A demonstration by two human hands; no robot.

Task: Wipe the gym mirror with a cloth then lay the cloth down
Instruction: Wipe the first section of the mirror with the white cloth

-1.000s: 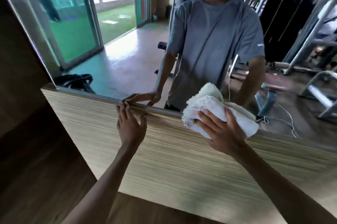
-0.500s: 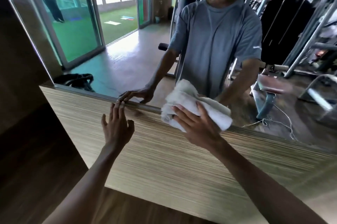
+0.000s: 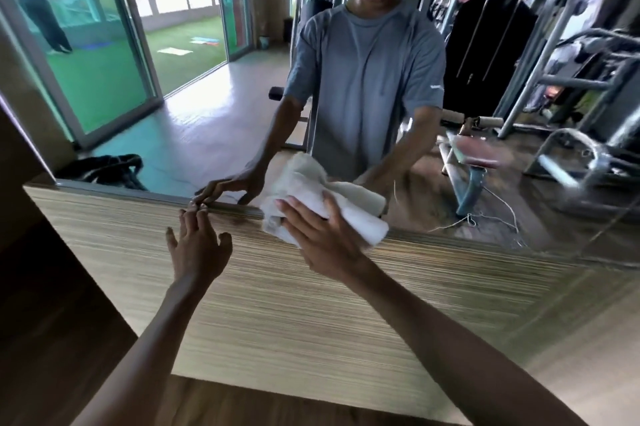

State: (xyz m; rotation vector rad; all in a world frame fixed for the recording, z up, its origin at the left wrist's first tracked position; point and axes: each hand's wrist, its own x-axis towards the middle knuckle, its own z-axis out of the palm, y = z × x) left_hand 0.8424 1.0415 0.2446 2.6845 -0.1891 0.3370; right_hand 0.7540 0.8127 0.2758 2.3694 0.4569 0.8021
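- Cloth [image 3: 349,214] has slid leftward along the bottom edge of the mirror [image 3: 207,120] over the last second, nearing the left hand [image 3: 197,249].
- Right hand [image 3: 322,245] presses it flat against the glass, fingers straight and slightly apart, not curled round it.
- Left hand's fingers are spread, tips touching the mirror's lower frame above the wooden panel [image 3: 277,304].
- Wiping seems under way; the cloth is not yet laid down.

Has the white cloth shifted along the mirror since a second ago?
Yes. The white folded cloth under the right hand has slid left along the mirror's grey lower frame, toward the left hand.
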